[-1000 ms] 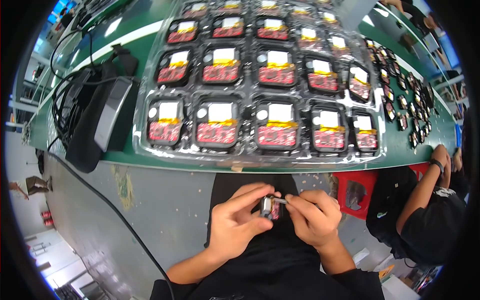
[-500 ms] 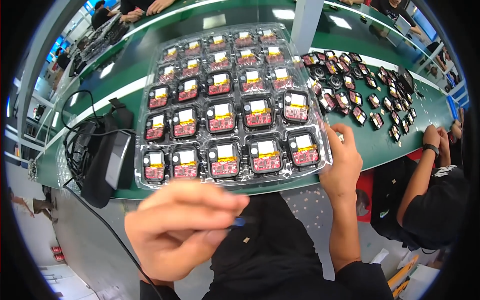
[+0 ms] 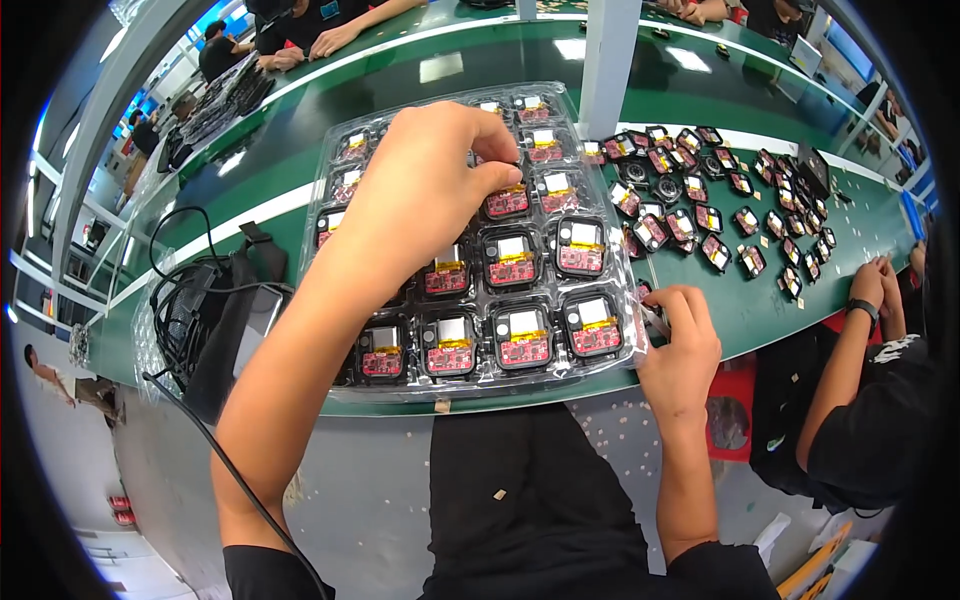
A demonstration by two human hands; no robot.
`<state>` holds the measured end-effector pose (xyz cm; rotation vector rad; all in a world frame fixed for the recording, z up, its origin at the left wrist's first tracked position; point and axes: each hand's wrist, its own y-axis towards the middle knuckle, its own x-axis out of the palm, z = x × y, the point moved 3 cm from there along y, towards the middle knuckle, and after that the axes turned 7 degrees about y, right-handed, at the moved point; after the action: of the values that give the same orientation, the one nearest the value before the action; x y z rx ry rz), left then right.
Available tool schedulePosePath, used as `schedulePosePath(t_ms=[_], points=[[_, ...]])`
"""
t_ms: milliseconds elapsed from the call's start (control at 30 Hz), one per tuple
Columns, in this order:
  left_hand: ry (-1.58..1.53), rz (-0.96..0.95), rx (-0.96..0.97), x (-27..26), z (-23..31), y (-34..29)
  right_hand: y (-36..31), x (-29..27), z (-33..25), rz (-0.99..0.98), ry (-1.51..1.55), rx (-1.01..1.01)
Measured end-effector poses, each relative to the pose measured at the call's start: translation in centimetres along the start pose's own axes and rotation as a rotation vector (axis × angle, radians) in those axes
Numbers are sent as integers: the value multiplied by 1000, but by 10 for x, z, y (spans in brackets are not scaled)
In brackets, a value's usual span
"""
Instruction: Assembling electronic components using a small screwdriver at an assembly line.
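A clear plastic tray (image 3: 628,368) lies on the green workbench, its pockets filled with rows of black square watch-like housings carrying red circuit boards, white blocks and yellow tape. My left hand (image 3: 435,165) reaches over the tray, thumb and fingers pinched above a housing (image 3: 507,204) in a middle row. Whatever lies between those fingertips is too small or hidden to name. My left forearm covers part of the tray's left side. By the tray's right edge, my right hand (image 3: 682,345) has its fingers curled around something thin and greyish that I cannot make out.
Many loose housings (image 3: 715,252) are spread on the workbench (image 3: 745,325) right of the tray. A black cable bundle and device (image 3: 225,330) sit at the left. A grey post (image 3: 608,75) stands behind the tray. A co-worker's hands (image 3: 873,285) are at the right.
My left hand has moved from in front of the tray, where it held a small blue-tipped thing, up over its middle rows. My right hand has shifted slightly downward at the tray's edge.
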<state>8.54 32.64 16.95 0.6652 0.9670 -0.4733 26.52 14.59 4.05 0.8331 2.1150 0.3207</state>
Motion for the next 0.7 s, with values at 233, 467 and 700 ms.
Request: schedulePosePath(t_ms=[233,467,700], points=[[125,28,151,11,-9,-6,1,0,0,3,9,-9],[209,-24,172,9,-4,-15,2,-4,4,-6,9,-31],[477,-58,305,6,-6,-21,-12,-31,10,169,332,212]])
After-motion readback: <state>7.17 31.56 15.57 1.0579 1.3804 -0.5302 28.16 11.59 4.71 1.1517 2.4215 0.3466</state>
